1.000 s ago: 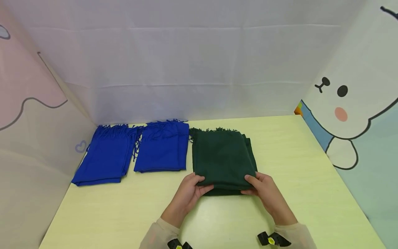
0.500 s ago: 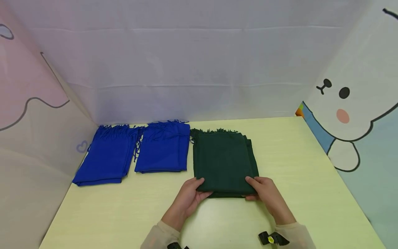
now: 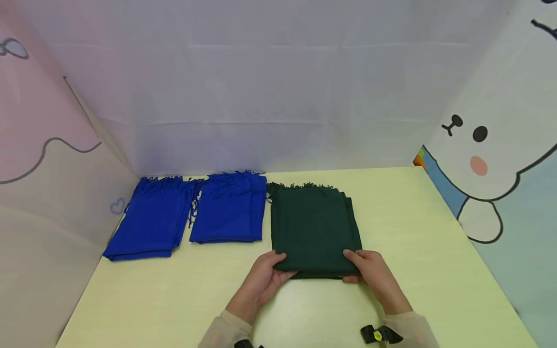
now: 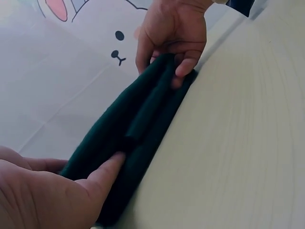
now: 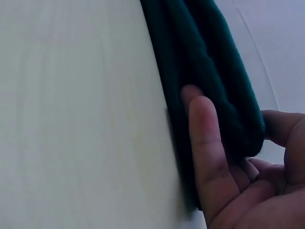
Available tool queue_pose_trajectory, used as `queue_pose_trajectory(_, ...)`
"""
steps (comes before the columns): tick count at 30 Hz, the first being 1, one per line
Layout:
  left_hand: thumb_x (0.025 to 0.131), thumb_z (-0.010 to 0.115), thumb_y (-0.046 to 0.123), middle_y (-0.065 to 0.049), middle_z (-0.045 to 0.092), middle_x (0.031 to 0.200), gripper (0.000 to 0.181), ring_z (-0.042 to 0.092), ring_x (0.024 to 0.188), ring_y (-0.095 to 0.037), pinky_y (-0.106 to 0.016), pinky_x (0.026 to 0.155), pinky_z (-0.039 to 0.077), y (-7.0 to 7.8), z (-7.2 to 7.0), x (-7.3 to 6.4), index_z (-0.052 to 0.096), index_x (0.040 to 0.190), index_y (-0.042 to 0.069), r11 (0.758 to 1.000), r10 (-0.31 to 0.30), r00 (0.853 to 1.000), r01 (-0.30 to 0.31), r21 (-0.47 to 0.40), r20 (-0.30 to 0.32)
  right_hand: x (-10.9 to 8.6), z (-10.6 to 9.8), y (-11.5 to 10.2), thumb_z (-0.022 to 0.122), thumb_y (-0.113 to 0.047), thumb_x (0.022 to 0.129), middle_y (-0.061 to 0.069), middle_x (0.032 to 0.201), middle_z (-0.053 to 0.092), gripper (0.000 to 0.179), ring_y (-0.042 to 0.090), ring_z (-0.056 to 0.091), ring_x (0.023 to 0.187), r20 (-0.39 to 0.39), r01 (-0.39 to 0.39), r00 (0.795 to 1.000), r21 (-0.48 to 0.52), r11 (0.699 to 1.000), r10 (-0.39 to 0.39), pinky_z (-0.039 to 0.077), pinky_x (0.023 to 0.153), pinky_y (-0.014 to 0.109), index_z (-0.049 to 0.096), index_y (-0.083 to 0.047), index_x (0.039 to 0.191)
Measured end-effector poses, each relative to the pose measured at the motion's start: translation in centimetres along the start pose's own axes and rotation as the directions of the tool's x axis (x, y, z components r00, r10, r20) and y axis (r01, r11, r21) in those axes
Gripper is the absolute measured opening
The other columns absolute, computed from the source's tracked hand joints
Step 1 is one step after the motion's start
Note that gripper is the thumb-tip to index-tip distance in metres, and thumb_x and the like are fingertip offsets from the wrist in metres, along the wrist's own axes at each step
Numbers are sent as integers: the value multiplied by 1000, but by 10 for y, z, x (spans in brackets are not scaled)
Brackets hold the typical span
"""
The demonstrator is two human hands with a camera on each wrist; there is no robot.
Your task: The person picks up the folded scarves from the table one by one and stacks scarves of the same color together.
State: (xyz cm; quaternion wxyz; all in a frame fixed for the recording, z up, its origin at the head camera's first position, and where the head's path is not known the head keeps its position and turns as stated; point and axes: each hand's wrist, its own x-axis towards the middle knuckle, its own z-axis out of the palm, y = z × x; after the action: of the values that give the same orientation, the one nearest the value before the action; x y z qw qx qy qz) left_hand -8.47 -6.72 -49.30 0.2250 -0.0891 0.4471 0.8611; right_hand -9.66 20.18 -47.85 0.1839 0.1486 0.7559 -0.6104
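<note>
A folded dark green scarf with a fringe along its far edge lies on the table in the head view. My left hand grips its near left corner, thumb on top and fingers beneath the upper layers. At the near right corner my right hand pinches it the same way. In the left wrist view the front folds of the scarf stand slightly parted, the bottom layer on the table. The right wrist view has fingers tucked between the layers at the corner.
Two folded blue fringed scarves, one at far left and one beside the green scarf, lie on the pale table. A white cloth wall closes the back, and printed panels stand on both sides.
Both hands have drawn the near edge of the green scarf slightly toward me and lower, leaving less of the bottom layer showing. The blue scarves stay in place.
</note>
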Motion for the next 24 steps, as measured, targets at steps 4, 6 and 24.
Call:
queue_pose_trajectory(4,104,38,5,-32,31,153,53,43,135,-36,-48,109,39,4,-4,-6,19,150,-14,1000,13,1000,-13,-20,-8,-4,-2,-6,60,-38,99,19,102,67,43,27,72,65,-34,44,998,-200,979,-52,58,76,31,65,5,92)
queue_pose_trajectory(6,104,37,6,-32,34,151,53,48,132,-33,-45,108,42,8,-7,-10,21,150,-15,999,33,999,-33,17,-26,-7,-5,-12,59,-40,100,14,92,70,46,23,71,62,-66,83,992,-338,938,-111,57,68,31,69,4,98)
queue_pose_trajectory(24,105,33,6,-31,34,152,51,42,138,-36,-37,110,41,57,-73,-52,22,153,-8,984,177,937,-177,27,-302,-9,39,-57,53,-22,105,18,108,71,33,26,70,94,45,261,965,-35,965,-260,59,81,30,61,5,122)
